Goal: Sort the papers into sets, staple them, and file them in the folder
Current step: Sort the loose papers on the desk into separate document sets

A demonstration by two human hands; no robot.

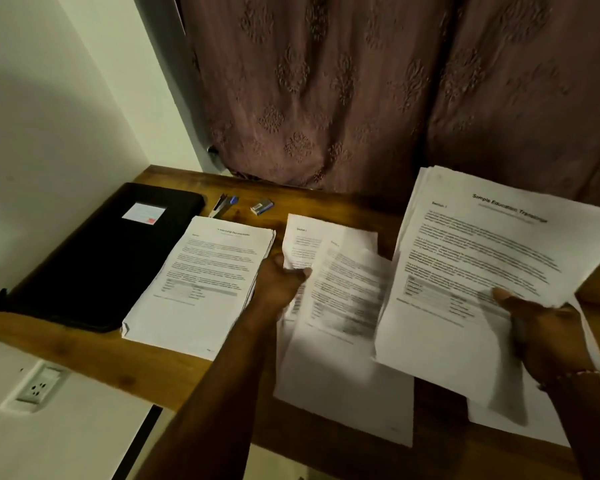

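- A black zip-edged folder [108, 251] lies flat and closed at the left end of the brown wooden desk [84, 344]. The white label [143, 213] on its cover carries a red mark, and its writing is too small to read.
- Just right of the folder lies a squared stack of white printed papers [201, 285]. Its heading is blurred, and the last word looks like "Documentation".
- Behind that stack are a slim black-and-blue tool [222, 205] and a small blue-and-silver boxy item [261, 206]. No lettering can be read on either.
- The left hand [281, 282] pinches the left edge of a white printed sheet [326, 240] headed "Section 1", thumb on top. A second, motion-blurred sheet overlaps it, and I cannot tell whether the hand holds that one too.
- The right hand [548, 327] grips the lower right edge of a thick sheaf of white pages [492, 258], raised and tilted above the desk, thumb on top. Its title reads "Sample Education Trans…" with the end smeared, and "Section 1" sits at its upper left.
- Loose white sheets [343, 393] lie flat on the desk below both hands.
- A mauve patterned curtain [361, 91] hangs behind the desk, and a white wall socket [39, 386] sits under its left end.
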